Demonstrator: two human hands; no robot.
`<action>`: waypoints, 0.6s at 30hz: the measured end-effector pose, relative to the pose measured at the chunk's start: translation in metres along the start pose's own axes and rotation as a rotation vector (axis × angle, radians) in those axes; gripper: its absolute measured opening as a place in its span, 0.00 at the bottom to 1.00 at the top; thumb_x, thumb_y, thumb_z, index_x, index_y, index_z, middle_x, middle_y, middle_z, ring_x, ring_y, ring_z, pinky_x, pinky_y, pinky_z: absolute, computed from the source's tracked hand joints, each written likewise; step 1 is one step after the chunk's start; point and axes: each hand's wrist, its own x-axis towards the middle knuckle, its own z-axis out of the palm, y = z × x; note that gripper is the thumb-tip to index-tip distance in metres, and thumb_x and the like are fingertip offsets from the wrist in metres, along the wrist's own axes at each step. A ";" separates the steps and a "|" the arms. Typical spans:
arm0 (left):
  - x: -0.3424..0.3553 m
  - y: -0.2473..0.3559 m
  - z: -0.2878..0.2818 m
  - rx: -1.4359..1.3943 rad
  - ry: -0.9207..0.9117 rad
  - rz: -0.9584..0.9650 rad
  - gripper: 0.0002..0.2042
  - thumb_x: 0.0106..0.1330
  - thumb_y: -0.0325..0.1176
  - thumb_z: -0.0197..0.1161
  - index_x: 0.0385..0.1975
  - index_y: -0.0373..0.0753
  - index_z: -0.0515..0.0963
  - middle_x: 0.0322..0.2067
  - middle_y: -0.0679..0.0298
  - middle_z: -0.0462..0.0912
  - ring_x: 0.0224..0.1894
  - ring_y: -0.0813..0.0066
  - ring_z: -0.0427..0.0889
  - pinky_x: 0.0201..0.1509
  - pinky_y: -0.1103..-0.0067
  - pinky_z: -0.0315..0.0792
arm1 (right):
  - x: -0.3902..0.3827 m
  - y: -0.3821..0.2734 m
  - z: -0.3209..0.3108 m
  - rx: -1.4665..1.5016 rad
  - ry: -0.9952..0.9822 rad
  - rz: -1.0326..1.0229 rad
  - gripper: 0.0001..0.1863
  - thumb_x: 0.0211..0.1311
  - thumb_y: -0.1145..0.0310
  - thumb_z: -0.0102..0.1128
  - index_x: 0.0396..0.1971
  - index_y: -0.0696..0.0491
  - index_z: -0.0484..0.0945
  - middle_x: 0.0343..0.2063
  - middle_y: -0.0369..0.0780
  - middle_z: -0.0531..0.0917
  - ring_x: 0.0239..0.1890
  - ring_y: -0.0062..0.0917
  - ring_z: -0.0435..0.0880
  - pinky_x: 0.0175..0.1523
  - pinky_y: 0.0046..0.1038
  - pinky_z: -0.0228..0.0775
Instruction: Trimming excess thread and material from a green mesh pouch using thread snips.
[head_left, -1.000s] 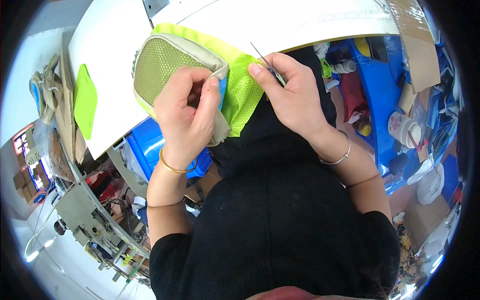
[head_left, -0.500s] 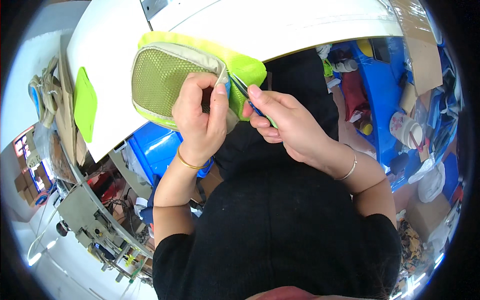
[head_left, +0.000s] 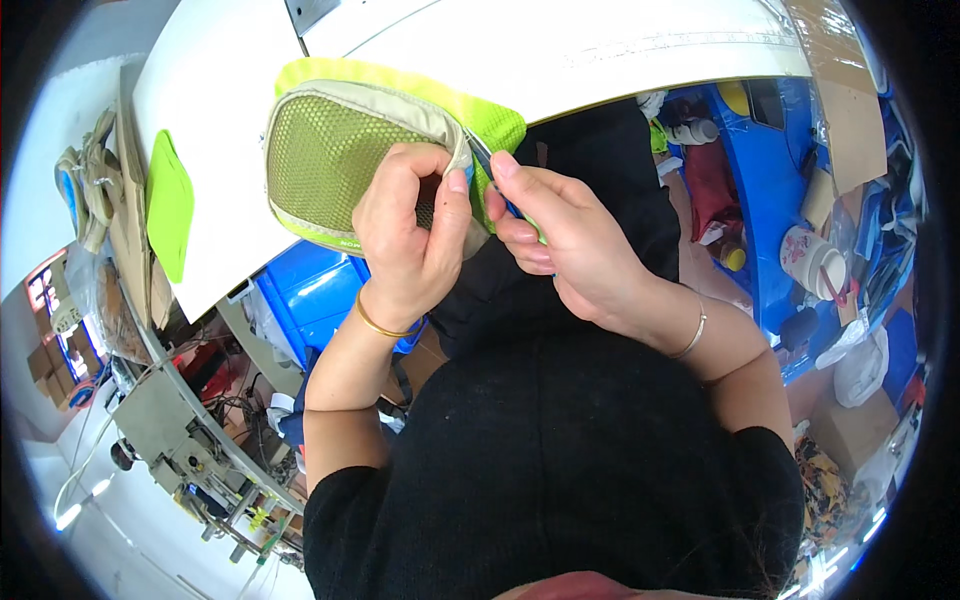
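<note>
A mesh pouch (head_left: 330,150) with beige trim and lime-green fabric rests over the table's near edge. My left hand (head_left: 412,222) is closed on the beige corner of the pouch, thumb and bent forefinger pinching its edge. A bit of light blue shows beside that thumb. In my right hand (head_left: 572,235) are thread snips (head_left: 480,153) with dark blades and blue and green on the handle. Their blades lie against the pouch's edge beside my left thumb, and the tips are partly hidden by the fabric.
The white table (head_left: 230,130) carries a flat lime-green piece (head_left: 170,207) at left. Below its edge stands a blue bin (head_left: 312,300). A machine (head_left: 170,425) is at lower left. To the right are a blue crate (head_left: 755,190) and a patterned white cup (head_left: 808,258).
My left hand and the pinched corner have shifted slightly right. The snips have moved in against the edge; their blades, spread apart before, now show less.
</note>
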 end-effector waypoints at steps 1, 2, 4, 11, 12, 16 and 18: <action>-0.001 0.000 0.000 -0.001 0.000 -0.001 0.03 0.63 0.20 0.62 0.33 0.32 0.74 0.27 0.58 0.76 0.25 0.68 0.76 0.30 0.77 0.70 | 0.000 0.000 0.001 0.000 0.001 0.000 0.21 0.76 0.50 0.48 0.30 0.52 0.74 0.18 0.26 0.65 0.17 0.08 0.56 0.21 0.13 0.46; -0.003 -0.001 -0.001 -0.034 -0.026 -0.041 0.03 0.64 0.20 0.62 0.33 0.32 0.74 0.27 0.58 0.76 0.25 0.68 0.76 0.30 0.78 0.70 | 0.000 0.000 0.001 0.006 0.006 -0.035 0.21 0.76 0.50 0.48 0.30 0.52 0.74 0.18 0.26 0.65 0.17 0.07 0.56 0.21 0.13 0.46; -0.005 -0.001 -0.004 -0.066 -0.051 -0.079 0.03 0.64 0.21 0.62 0.33 0.33 0.75 0.27 0.59 0.76 0.25 0.69 0.75 0.30 0.78 0.70 | -0.001 -0.004 0.002 0.004 0.006 -0.114 0.20 0.77 0.51 0.48 0.30 0.51 0.74 0.18 0.26 0.64 0.17 0.07 0.56 0.22 0.13 0.46; -0.004 0.007 -0.021 -0.067 -0.094 0.065 0.04 0.62 0.19 0.61 0.33 0.33 0.74 0.29 0.58 0.78 0.26 0.67 0.76 0.31 0.78 0.70 | 0.021 -0.007 -0.008 -0.763 0.335 -1.094 0.19 0.62 0.57 0.69 0.40 0.58 0.78 0.27 0.37 0.80 0.30 0.16 0.78 0.34 0.22 0.70; -0.004 0.008 -0.024 -0.035 -0.105 0.198 0.05 0.61 0.19 0.62 0.33 0.33 0.74 0.29 0.57 0.78 0.26 0.64 0.77 0.32 0.77 0.71 | 0.014 -0.015 -0.012 -0.890 0.166 -0.909 0.16 0.61 0.61 0.68 0.39 0.59 0.79 0.26 0.43 0.81 0.28 0.23 0.81 0.34 0.26 0.71; -0.010 0.033 -0.024 0.454 -0.036 0.061 0.13 0.52 0.20 0.64 0.38 0.33 0.76 0.33 0.54 0.78 0.31 0.56 0.79 0.33 0.70 0.75 | 0.008 -0.015 0.003 -0.916 0.086 -0.717 0.08 0.59 0.69 0.63 0.33 0.58 0.79 0.21 0.47 0.79 0.23 0.38 0.80 0.29 0.30 0.68; -0.009 0.039 -0.019 0.538 -0.029 0.100 0.15 0.50 0.23 0.68 0.40 0.33 0.76 0.35 0.54 0.77 0.32 0.56 0.80 0.32 0.69 0.76 | 0.011 -0.007 0.006 -0.948 0.087 -0.848 0.05 0.56 0.72 0.61 0.31 0.57 0.77 0.22 0.47 0.79 0.23 0.41 0.79 0.28 0.33 0.68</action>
